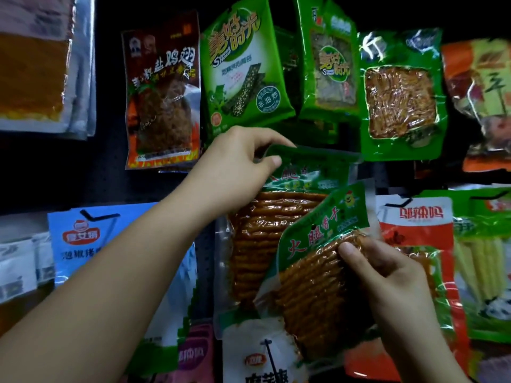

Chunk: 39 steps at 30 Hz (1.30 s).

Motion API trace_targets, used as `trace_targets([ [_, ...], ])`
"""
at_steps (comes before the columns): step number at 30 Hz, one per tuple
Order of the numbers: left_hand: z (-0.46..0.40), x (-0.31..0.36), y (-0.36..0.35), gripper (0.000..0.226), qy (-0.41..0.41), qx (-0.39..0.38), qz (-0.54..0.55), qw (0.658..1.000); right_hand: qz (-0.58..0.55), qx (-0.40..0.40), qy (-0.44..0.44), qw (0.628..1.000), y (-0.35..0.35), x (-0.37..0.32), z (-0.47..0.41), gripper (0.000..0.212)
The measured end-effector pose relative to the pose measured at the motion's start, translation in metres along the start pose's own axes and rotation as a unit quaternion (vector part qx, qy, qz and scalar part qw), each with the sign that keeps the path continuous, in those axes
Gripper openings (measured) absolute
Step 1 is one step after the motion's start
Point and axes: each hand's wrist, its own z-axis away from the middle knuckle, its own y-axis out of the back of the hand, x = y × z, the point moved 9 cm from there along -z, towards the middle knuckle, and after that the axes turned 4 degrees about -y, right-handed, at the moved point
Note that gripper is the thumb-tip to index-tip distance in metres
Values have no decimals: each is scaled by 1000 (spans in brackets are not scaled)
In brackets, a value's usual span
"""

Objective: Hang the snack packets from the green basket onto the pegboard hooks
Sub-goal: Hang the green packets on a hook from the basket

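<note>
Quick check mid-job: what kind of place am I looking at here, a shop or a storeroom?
Most likely a shop's snack display. Rows of sealed packets hang on a dark pegboard, such as a green seaweed packet. The left hand pinches a hanging green packet while the right hand holds another.

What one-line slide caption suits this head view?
Left hand pinches a hanging green packet; right hand holds a matching packet.

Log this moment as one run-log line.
left hand: pinches top edge of hanging green packet | right hand: holds loose green packet, tilted, in front | hook: hidden | loose packet not yet hung
</note>
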Motion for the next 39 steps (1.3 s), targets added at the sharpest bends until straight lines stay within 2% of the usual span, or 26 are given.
trace_targets([
  [3,-7,-5,2,12,19,34,48,998,-16,-15,7,1000,-6,-6,0,26],
  [7,-13,-22,-1,24,70,55,56,994,-26,-21,10,999,-12,-7,-3,20],
  [11,-14,-38,-11,13,142,40,118,982,-36,-21,7,999,-15,-1,-6,25],
  [17,-17,-36,-14,17,152,3,131,980,-57,-31,-23,998,-18,12,-7,13],
  [21,-17,-40,-18,9,166,-9,145,975,-60,-28,-46,997,-22,23,-8,21],
  [23,-17,-49,-24,6,204,-13,192,960,-56,-23,-51,997,-22,29,-9,19],
  [26,-13,-71,-36,14,267,-26,225,937,-43,-26,-63,997,-24,40,-12,10],
  [28,-12,-85,-43,2,260,-19,211,942,-40,-25,-76,996,-25,50,-14,7],
  [30,-13,-97,-47,13,234,6,183,955,-42,-18,-84,995,-27,60,-17,6],
  [34,-14,-121,-50,11,213,68,114,968,-24,-6,-101,995,-39,79,-26,10],
  [39,-5,-162,-53,15,259,113,27,959,65,8,-155,986,-60,117,-44,35],
])
